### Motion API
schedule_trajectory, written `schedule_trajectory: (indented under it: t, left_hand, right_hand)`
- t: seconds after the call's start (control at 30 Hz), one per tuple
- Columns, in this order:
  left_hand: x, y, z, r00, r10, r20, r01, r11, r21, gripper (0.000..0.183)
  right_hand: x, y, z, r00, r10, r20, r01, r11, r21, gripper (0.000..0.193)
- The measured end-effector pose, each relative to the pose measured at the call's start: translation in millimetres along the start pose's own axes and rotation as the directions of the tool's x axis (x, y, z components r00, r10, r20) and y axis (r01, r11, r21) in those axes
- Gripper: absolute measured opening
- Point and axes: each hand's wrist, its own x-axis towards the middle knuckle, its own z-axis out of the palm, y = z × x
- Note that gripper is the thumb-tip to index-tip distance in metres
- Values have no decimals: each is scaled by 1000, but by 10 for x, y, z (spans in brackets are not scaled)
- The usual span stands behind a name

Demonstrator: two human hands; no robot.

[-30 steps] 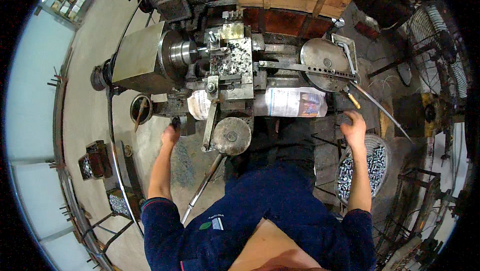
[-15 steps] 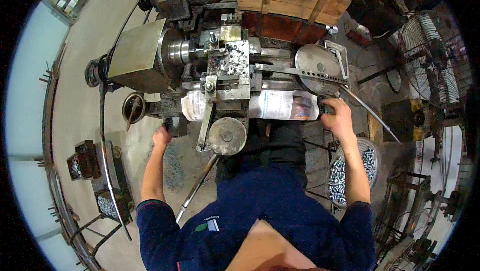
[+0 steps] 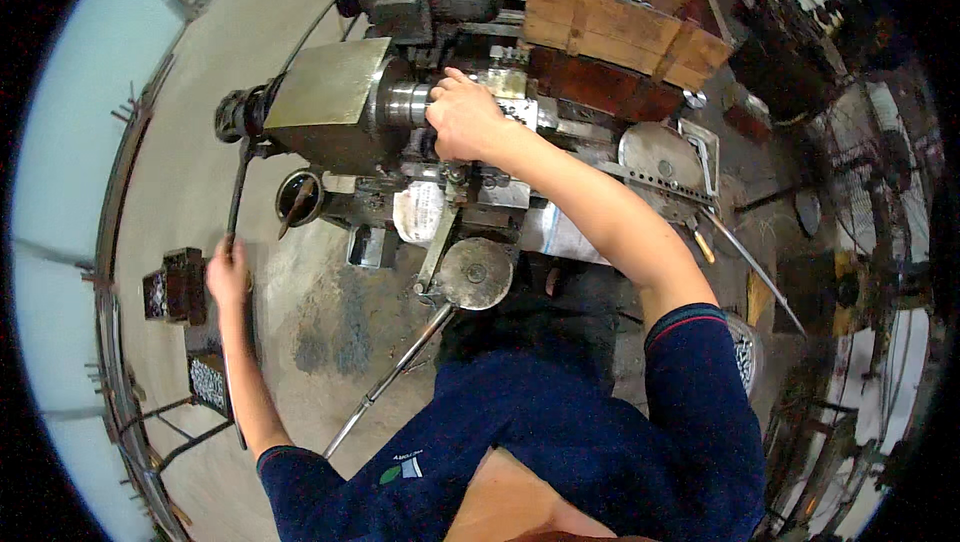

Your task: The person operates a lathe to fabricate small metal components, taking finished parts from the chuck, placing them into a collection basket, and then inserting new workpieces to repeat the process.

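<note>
Can make out a short line of pale lettering (image 3: 408, 456) on the chest of the dark blue shirt (image 3: 560, 392), just above a green-and-pale emblem (image 3: 400, 473); too small to read surely. Shows dark print on white paper (image 3: 420, 210) at the machine (image 3: 503, 192), too fine to read.

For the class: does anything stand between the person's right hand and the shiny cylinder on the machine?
Nothing visible does: the right hand reaches right up to the end of the shiny cylinder. Whatever lies beneath that hand is hidden.
</note>
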Motion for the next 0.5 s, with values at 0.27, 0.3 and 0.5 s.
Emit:
schedule_trajectory:
  t: [0.27,0.3,0.5]
  left_hand:
    - [-664,-608,217,859,-508,59,505,861,63,63]
    - [-682,-514,167,873,-477,103,474,879,53,64]
    - [-937,213,-161,881,-462,107,462,887,24,59]
  right_hand:
    - [309,9,248,974,17,224,-1,997,-72,17]
    - [315,39,273,972,19,236,-2,997,-74,16]
    - [341,35,287,978,20,207,-16,1000,-21,16]
